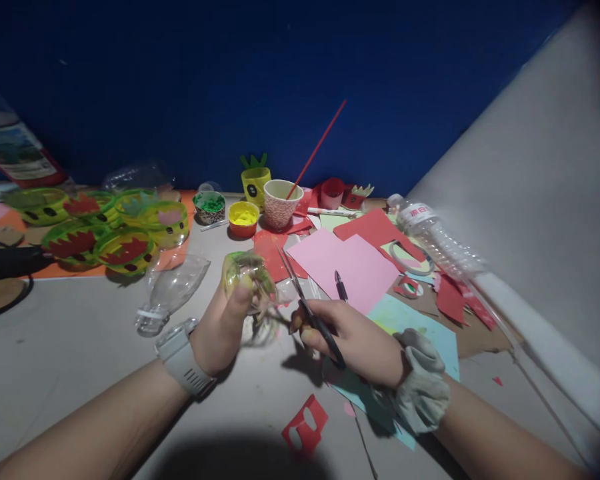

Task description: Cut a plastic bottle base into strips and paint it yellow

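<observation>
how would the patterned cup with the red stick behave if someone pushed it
The patterned cup could tip fairly easily, since it narrows toward its base. The red stick would probably swing or slide along the rim, as it leans far out to one side. Its weight is uncertain: the bottom inside is hidden.

Left forearm (110,417) is slanting up from the lower left corner, right forearm (500,433) is slanting in from the lower right. Left wrist (200,350) is running nearly in line with its forearm; right wrist (399,373) is looking about straight too. Left hand (224,333) is gripping, thumb (237,305) pointing up and lying on the near side, other fingers mostly hiding, blurry. Right hand (357,341) is gripping as well, its back facing up, fingers (314,341) bending inward toward the left. Both hands are sitting near each other mid-view, not touching.
</observation>
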Motion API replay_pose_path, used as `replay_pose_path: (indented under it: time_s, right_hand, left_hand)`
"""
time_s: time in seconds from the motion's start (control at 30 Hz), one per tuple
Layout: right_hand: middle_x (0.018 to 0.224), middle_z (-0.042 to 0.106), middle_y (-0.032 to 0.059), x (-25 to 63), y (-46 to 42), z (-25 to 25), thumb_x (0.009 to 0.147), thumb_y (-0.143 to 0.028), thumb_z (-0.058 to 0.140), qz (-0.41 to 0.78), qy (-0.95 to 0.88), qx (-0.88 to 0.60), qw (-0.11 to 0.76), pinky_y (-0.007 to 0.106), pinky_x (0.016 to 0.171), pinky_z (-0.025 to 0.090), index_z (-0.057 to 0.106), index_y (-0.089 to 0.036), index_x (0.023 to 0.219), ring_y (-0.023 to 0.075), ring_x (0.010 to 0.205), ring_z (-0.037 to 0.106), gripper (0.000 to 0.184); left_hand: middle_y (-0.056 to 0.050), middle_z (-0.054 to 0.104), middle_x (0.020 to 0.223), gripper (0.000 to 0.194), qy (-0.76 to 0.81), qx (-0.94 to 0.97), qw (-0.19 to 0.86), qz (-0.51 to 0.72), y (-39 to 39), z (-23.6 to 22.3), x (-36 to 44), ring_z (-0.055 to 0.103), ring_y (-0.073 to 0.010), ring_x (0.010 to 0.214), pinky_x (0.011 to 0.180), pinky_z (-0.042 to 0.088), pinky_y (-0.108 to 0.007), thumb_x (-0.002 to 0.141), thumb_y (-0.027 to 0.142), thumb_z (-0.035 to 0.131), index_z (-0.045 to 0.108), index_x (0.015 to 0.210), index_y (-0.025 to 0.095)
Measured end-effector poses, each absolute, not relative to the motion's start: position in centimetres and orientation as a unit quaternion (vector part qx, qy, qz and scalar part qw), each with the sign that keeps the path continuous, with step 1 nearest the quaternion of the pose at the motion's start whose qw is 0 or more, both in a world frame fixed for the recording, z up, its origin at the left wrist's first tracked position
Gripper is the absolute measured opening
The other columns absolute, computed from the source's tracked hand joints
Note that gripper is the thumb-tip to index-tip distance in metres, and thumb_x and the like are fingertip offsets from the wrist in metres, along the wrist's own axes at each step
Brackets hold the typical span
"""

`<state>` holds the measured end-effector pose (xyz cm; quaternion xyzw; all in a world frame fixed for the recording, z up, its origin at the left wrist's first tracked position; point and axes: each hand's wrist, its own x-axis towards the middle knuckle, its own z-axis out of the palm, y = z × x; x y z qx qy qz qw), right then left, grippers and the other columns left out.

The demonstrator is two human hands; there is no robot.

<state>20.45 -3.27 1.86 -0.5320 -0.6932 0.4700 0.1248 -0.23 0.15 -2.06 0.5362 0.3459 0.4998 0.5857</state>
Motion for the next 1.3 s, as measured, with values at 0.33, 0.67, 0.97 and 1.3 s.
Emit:
replay_pose_path:
  time_s: [0.33, 0.67, 0.97, 1.3]
  right_hand:
    - [0.071, 0.053, -0.0016, 20.1, -3.1, 2.2, 0.082, -0.062, 0.051, 0.472, -0.693, -0.526, 0.139, 0.023, 0.061, 0.036, 0.051, -0.017, 0.082, 0.0105, 0.066, 0.047, 0.046]
    - [0.067, 0.044, -0.0018, 19.8, -3.0, 1.9, 0.075, -0.077, 0.044, 0.504, -0.665, -0.53, 0.153, 0.023, 0.058, 0.031, 0.046, -0.015, 0.075, 0.0094, 0.064, 0.038, 0.062]
    - [0.064, 0.043, -0.0032, 19.1, -3.1, 1.5, 0.082, -0.064, 0.051, 0.5, -0.641, -0.557, 0.168, 0.021, 0.058, 0.032, 0.045, -0.015, 0.072, 0.0076, 0.06, 0.039, 0.05]
    - [0.059, 0.048, -0.0015, 19.1, -3.1, 0.9, 0.085, -0.055, 0.052, 0.489, -0.615, -0.592, 0.178, 0.021, 0.053, 0.034, 0.046, -0.015, 0.069, 0.0086, 0.055, 0.047, 0.043]
  left_hand:
    - [-0.003, 0.058, 0.084, 0.038, 0.279, 0.622, 0.564, 0.466, 0.3, -0.7, -0.1, 0.053, -0.0182, 0.078, 0.078, 0.045, -0.031, 0.089, 0.055, 0.044, 0.055, 0.093, 0.019]
    - [-0.001, 0.052, 0.069, 0.057, 0.352, 0.564, 0.6, 0.446, 0.2, -0.8, -0.4, 0.048, -0.0157, 0.067, 0.066, 0.043, -0.028, 0.086, 0.069, 0.028, 0.055, 0.076, 0.02]
    - [0.002, 0.05, 0.062, 0.062, 0.385, 0.472, 0.674, 0.419, 0.4, -0.7, -0.2, 0.041, -0.0117, 0.054, 0.053, 0.037, -0.025, 0.081, 0.075, 0.029, 0.055, 0.081, 0.019]
    - [0.002, 0.048, 0.061, 0.062, 0.311, 0.458, 0.716, 0.425, 0.5, -1.4, -0.1, 0.039, -0.0109, 0.053, 0.051, 0.035, -0.024, 0.084, 0.073, 0.023, 0.052, 0.079, 0.019]
